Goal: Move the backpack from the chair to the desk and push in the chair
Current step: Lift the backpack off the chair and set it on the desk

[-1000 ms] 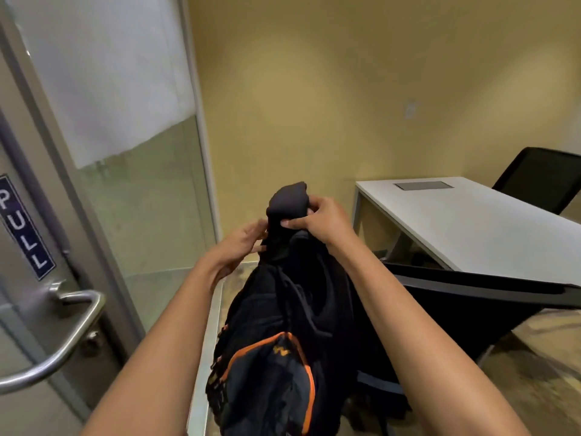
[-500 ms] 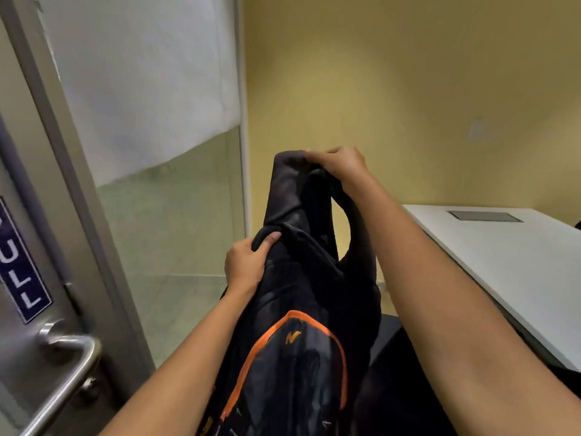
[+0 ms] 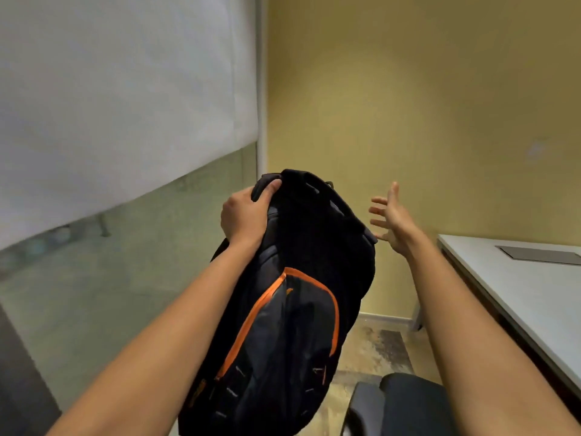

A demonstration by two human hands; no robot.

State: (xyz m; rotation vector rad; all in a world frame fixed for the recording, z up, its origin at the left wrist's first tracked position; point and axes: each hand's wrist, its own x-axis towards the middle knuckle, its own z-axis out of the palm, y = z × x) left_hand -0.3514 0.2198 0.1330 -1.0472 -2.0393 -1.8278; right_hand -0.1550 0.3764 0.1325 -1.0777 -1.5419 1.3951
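A black backpack [image 3: 292,325] with an orange-trimmed front pocket hangs in the air in front of me, lifted off the chair. My left hand [image 3: 243,217] grips its top left edge. To the right of the bag's top, my right hand [image 3: 391,220] is spread wide, fingers apart, holding nothing and just clear of the fabric. The black chair [image 3: 399,404] shows only as a dark padded part at the bottom, below and right of the bag. The white desk [image 3: 515,291] runs along the right edge.
A glass partition [image 3: 103,278] with a white frosted upper band fills the left side. A yellow wall [image 3: 408,105] stands straight ahead. A grey cable hatch [image 3: 540,255] is set into the desk top. Mottled floor [image 3: 374,350] shows between bag and desk.
My right hand has let go of the backpack's top strap and opened out to the right. The left hand has shifted up onto the bag's top edge. The view has swung right, off the door.
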